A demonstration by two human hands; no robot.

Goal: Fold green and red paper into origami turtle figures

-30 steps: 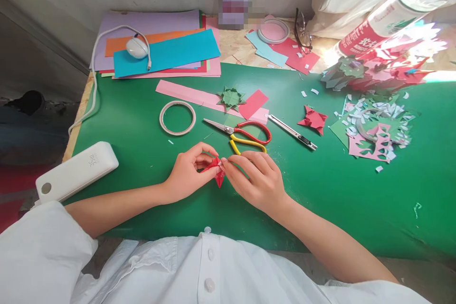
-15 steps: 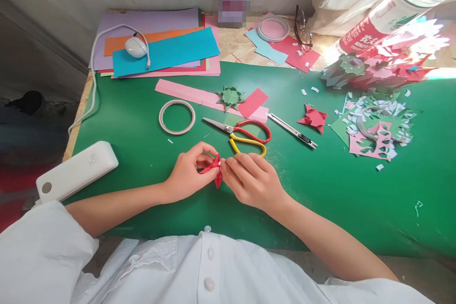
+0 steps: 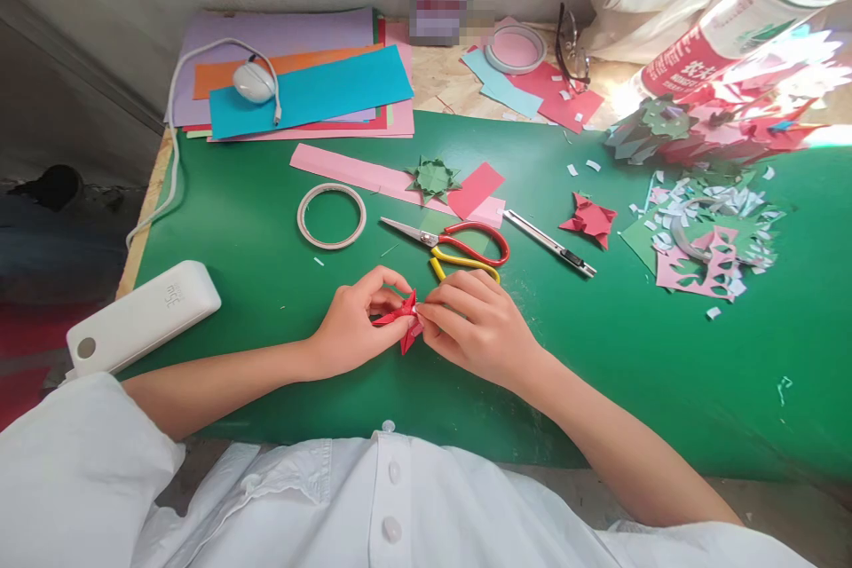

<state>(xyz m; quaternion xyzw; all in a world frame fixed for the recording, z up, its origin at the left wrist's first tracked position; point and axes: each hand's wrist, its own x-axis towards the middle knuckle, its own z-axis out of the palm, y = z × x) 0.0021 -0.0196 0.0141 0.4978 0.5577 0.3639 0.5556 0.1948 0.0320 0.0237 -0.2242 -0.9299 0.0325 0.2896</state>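
Note:
A small red folded paper piece (image 3: 408,339) with pointed tips is held up between my hands, near the table's front edge. My left hand (image 3: 359,325) pinches its left side between thumb and fingers. The fingertips of my right hand (image 3: 476,327) are closed on its right side, where a small white spot shows. Just beyond my hands lie scissors (image 3: 426,238) with a red and a yellow handle; my right hand partly covers the yellow one. A roll of tape (image 3: 331,216) lies flat to the left of the scissors.
Beyond the scissors are a green paper star (image 3: 433,179) and a pink strip (image 3: 352,173). A cutter (image 3: 549,243) and red folded star (image 3: 589,220) lie right, near paper scraps (image 3: 706,240). A white power bank (image 3: 143,318) is left, coloured sheets (image 3: 312,93) at the back.
My right hand has turned slightly and its fingers have shifted on the red piece, covering more of the yellow handle. More of the red piece's right side shows. My left hand has hardly moved.

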